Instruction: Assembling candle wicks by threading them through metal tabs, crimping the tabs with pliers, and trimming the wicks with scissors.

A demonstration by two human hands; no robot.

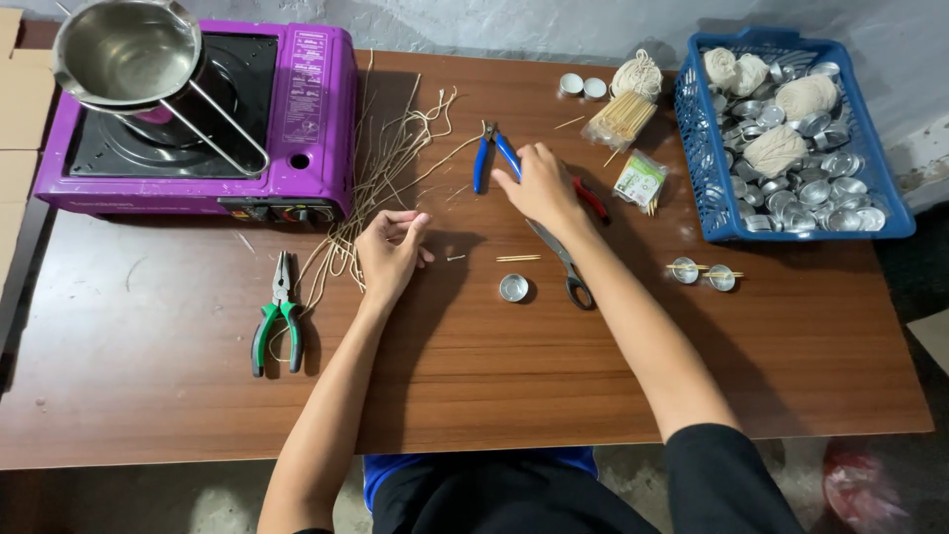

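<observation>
Cutters (491, 153) just beside right hand (542, 186)

My right hand (542, 185) covers part of the blue-handled cutters (491, 155) and the upper blades of the scissors (565, 265). Whatever my left hand (388, 252) pinches is too small to tell. The saucepan (127, 49) runs off the top edge, hiding part of the purple stove (306, 109).

A small clear packet (640, 181) with a green-and-white label is lying beside the blue basket (698, 168) (a clear bundle of sticks (620, 120) is resting just behind it).
</observation>
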